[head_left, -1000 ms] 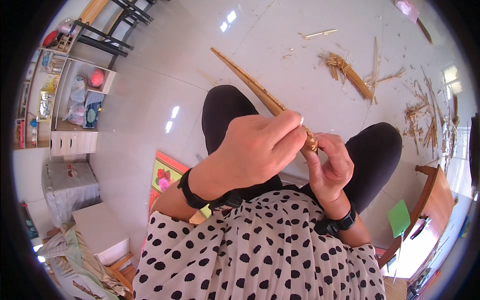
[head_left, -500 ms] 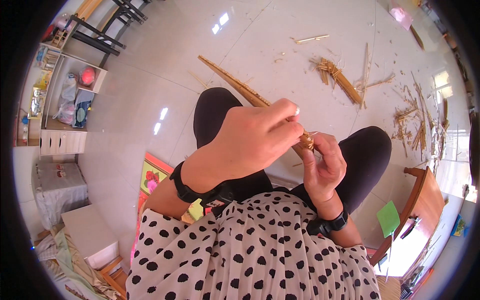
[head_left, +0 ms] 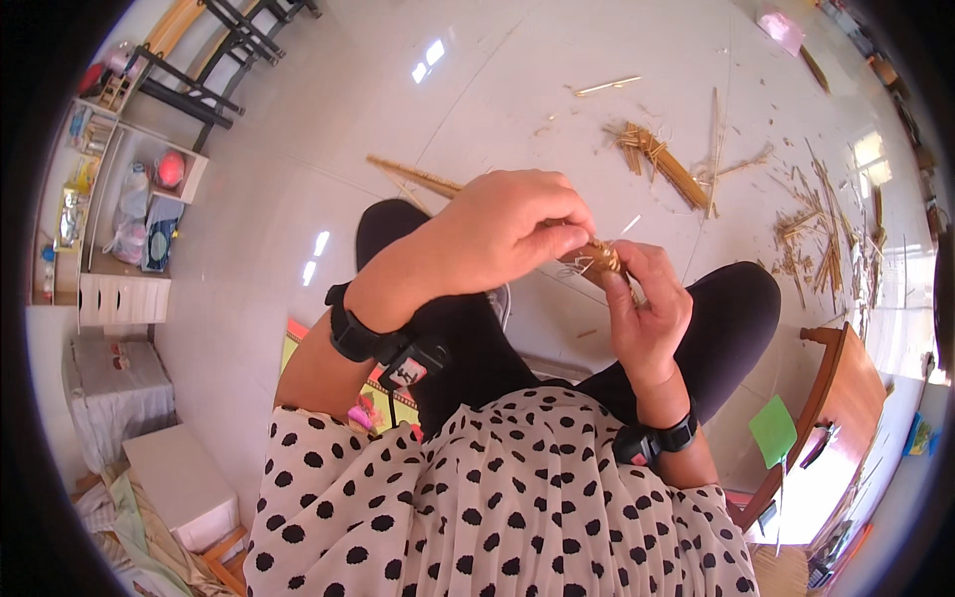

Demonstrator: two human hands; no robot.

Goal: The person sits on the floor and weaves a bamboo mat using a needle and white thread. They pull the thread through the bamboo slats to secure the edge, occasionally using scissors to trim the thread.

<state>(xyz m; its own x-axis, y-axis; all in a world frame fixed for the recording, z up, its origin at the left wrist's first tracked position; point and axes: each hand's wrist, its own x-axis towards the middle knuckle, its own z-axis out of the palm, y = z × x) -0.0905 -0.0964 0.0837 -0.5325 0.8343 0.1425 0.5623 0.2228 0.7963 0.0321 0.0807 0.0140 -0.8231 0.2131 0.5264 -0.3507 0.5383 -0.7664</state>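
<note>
Both hands are over my lap, working on a long, narrow straw bundle [head_left: 416,176]. It runs out past my left knee at the far left, and its near end lies between the hands. My left hand [head_left: 502,227] is closed over the bundle, thumb and fingertips pinched close to that end. With thumb and bent fingers, my right hand [head_left: 649,310] grips the knotted, wrapped tip. Thin pale strands [head_left: 595,264] stick out loosely between the two hands. The left hand covers the bundle's middle part.
On the tiled floor ahead lie a tied straw bunch [head_left: 668,167], a few stalks [head_left: 607,86] and scattered straw bits [head_left: 821,234] at right. A wooden stool [head_left: 831,398] stands at the right. White shelving [head_left: 124,294] and boxes [head_left: 179,483] line the left.
My left hand has shifted slightly and its wrist has turned. The bundle's far end has swung left and nearer. More loose strands show between the hands; the right hand keeps its grip.
</note>
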